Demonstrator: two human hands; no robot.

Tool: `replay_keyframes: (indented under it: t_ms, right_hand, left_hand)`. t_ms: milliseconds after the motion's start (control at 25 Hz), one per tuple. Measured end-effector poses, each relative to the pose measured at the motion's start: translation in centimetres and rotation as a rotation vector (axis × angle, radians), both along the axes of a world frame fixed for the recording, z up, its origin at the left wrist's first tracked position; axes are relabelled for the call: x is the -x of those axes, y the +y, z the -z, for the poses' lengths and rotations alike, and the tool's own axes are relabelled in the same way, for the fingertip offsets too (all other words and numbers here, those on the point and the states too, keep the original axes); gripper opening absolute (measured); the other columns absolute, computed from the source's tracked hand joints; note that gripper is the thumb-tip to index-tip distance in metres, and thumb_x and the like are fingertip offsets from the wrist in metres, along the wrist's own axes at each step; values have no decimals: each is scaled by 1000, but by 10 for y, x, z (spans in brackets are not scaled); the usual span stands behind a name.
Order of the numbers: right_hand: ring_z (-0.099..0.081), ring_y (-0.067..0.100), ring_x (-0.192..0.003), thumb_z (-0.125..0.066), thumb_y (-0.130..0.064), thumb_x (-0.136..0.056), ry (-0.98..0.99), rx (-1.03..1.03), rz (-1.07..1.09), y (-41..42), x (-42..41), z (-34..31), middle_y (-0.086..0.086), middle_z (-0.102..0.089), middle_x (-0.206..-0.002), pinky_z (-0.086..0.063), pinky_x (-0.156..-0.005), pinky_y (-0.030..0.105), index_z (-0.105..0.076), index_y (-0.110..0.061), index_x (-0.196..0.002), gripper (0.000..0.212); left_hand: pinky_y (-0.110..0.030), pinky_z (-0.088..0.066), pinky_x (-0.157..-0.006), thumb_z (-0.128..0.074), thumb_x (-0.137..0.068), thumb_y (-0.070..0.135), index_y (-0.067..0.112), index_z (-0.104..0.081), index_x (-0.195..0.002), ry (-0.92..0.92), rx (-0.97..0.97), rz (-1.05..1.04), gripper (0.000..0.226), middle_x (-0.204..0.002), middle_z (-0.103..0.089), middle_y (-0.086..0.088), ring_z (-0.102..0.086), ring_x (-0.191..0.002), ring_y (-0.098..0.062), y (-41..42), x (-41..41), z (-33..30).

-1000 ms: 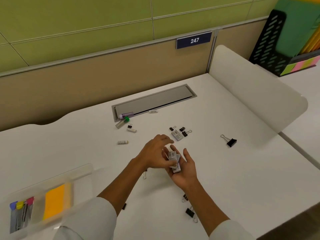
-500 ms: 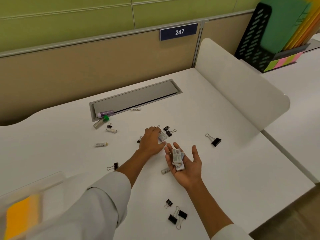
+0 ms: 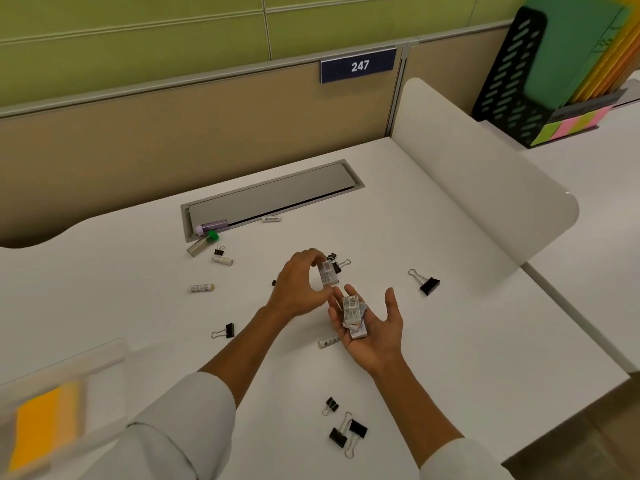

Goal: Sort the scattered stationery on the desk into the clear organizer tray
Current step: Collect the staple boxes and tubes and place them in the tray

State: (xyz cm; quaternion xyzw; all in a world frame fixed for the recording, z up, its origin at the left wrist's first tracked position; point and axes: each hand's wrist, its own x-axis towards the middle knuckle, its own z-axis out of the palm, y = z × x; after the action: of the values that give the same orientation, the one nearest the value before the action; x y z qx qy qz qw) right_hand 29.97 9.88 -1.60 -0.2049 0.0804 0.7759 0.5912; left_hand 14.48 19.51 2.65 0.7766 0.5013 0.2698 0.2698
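1. Left hand (image 3: 298,284) raised just above surface (image 3: 485,323), thumb and fingers pinching one small labelled box (image 3: 329,273).
2. Right hand (image 3: 372,327) palm up, fingers spread loosely, cradling stack of small boxes (image 3: 353,315); pinched box just above and left of stack, apart from it.
3. Clear organizer tray (image 3: 69,368) at near-left corner, blurred, yellow pad inside.
4. Loose on surface: large binder clip (image 3: 427,284) to right, pair of binder clips (image 3: 348,433) near front edge, lead tube (image 3: 201,288) to left, green-capped tube (image 3: 202,243) beside grey cable hatch (image 3: 270,199).
5. Number plate 247 (image 3: 358,65) on partition behind.
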Motion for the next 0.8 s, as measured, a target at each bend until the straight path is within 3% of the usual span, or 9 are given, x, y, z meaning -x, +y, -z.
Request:
replay_keyframes:
  t_ms: [200,280,440,560,800]
  right_hand:
    - [-58,36,-127,-65,-63,-81,-72,-14,-65,-5,15,-15,18,-58,-141,-56,-94,48,-61,-8,-134,77]
    - [-60,35,-126,-63,-59,-85,-125,-20,-109,-9,25,-21,15,-61,-138,-56,-95,46,-64,-8,-131,68]
    - [-72,26,-104,-73,-36,-83,-181,-25,-135,-18,45,-31,12,-70,-120,-63,-73,36,-74,-9,-113,40]
    - [-74,24,-93,-70,-22,-89,-158,-13,-162,-26,64,-33,12,-73,-110,-64,-66,33,-74,-10,-111,26]
    - [-73,24,-93,-64,-21,-93,-141,3,-294,-32,127,-36,10,-72,-109,-64,-70,33,-72,-12,-110,21]
  left_hand:
    - [-24,-50,-81,-71,-64,38,33,-49,-118,-16,-5,169,59,-112,-56,12,-51,-105,-4,-48,10,-27]
    - [-28,-53,-80,-71,-65,37,31,-49,-120,-10,-15,214,60,-112,-57,12,-51,-104,-3,-68,14,-30]
    - [-30,-50,-91,-72,-63,43,27,-46,-128,24,-111,235,72,-126,-51,13,-45,-117,-5,-91,43,-32]
    - [-33,-37,-109,-70,-63,68,23,-35,-141,147,-121,164,96,-147,-36,5,-31,-135,-12,-101,78,-31]
    - [-42,-24,-118,-58,-60,85,22,-17,-150,345,-44,-156,116,-158,-18,2,-15,-146,-18,-140,170,-25]
